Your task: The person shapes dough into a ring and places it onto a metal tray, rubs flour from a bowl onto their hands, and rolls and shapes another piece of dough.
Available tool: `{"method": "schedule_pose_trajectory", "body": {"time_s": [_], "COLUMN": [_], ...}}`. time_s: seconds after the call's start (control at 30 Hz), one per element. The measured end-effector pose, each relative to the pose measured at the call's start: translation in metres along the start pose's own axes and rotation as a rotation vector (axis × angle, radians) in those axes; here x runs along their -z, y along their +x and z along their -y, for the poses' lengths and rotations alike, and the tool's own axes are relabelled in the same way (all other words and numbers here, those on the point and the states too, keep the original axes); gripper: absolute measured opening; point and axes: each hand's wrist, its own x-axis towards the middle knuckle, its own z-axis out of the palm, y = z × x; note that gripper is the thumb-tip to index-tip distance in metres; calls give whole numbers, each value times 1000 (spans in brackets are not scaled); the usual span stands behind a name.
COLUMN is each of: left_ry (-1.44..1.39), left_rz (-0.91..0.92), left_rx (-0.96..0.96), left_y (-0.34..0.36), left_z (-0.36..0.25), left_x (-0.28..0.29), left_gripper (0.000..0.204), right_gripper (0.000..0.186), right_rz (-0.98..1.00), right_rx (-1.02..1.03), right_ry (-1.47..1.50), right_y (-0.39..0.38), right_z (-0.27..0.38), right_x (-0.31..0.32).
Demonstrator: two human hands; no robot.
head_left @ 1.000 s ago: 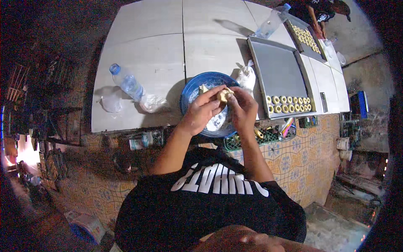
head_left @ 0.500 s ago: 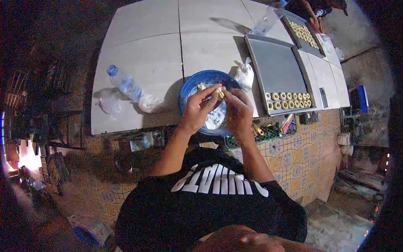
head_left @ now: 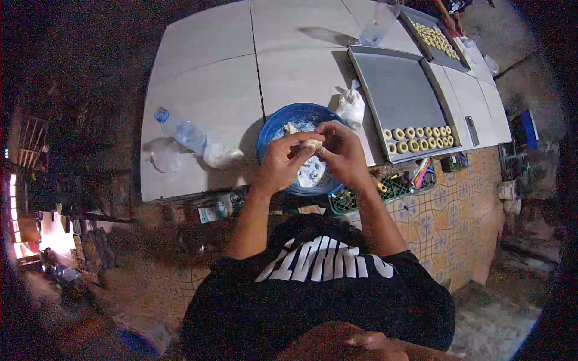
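My left hand [head_left: 283,161] and my right hand [head_left: 342,153] meet over a blue bowl [head_left: 269,128], fingers closed round a small pale lump of dough [head_left: 312,144] that they hold between them. More dough [head_left: 291,130] lies in the bowl among white powder [head_left: 309,175]. Just right of the bowl stands a white bag [head_left: 351,108]. Farther right, a metal tray [head_left: 399,87] holds rows of pale dough rings [head_left: 422,132] along its near end.
A plastic bottle [head_left: 188,132] and two bags [head_left: 167,155] sit left on the tiled table [head_left: 201,90]. Another bottle [head_left: 373,30] and a second tray [head_left: 412,19] of rings are at back right, beside a co-worker's arm [head_left: 442,13]. A phone [head_left: 471,130] lies right. Crates [head_left: 343,201] sit below the table's edge.
My fingers have shifted around the dough, the right ones now curled higher over it, and the lump shows less. The view has swung slightly. The co-worker is less in view at the top.
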Motion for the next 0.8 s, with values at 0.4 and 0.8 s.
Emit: {"method": "schedule_pose_trajectory", "body": {"time_s": [0.4,0.8], "left_ry": [-320,-732], "left_rz": [-69,-74], "left_rx": [93,280], "left_y": [26,32], "left_z": [17,21], "left_x": [-19,-51], "left_gripper": [23,32], "right_gripper": [59,58], "right_rz": [-7,-157], "right_rx": [137,349], "right_ry": [-370,-676], "right_y": [-23,-34], "right_z": [29,19], "right_x": [23,30]}}
